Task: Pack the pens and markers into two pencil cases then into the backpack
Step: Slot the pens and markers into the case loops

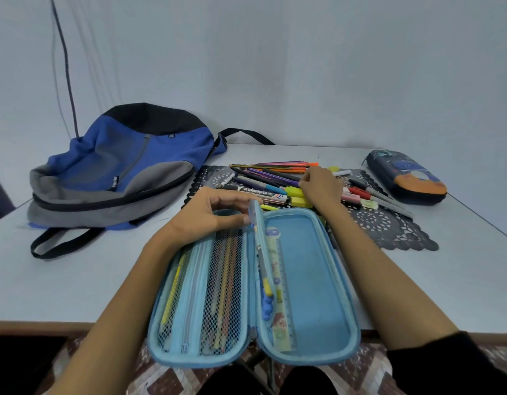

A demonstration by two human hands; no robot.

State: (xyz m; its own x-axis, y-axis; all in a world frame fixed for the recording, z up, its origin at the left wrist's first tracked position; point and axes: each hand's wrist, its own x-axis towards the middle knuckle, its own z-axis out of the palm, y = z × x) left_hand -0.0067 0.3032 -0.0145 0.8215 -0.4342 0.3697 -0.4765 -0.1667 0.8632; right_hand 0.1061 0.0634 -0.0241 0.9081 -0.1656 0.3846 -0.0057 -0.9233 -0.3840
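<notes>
Soft, even, bluish indoor light; faint shadows; wide-angle bending at edges; slight softness.

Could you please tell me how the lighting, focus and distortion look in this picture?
Head view: light is soft and even, with faint shadows under the backpack and no glare; the wide lens stretches both forearms toward the corners; the pens look slightly soft, the open case sharper.

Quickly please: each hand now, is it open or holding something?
Left hand: pinches the divider flap of the blue pencil case.
Right hand: on the pens; grip cannot be told.
</notes>
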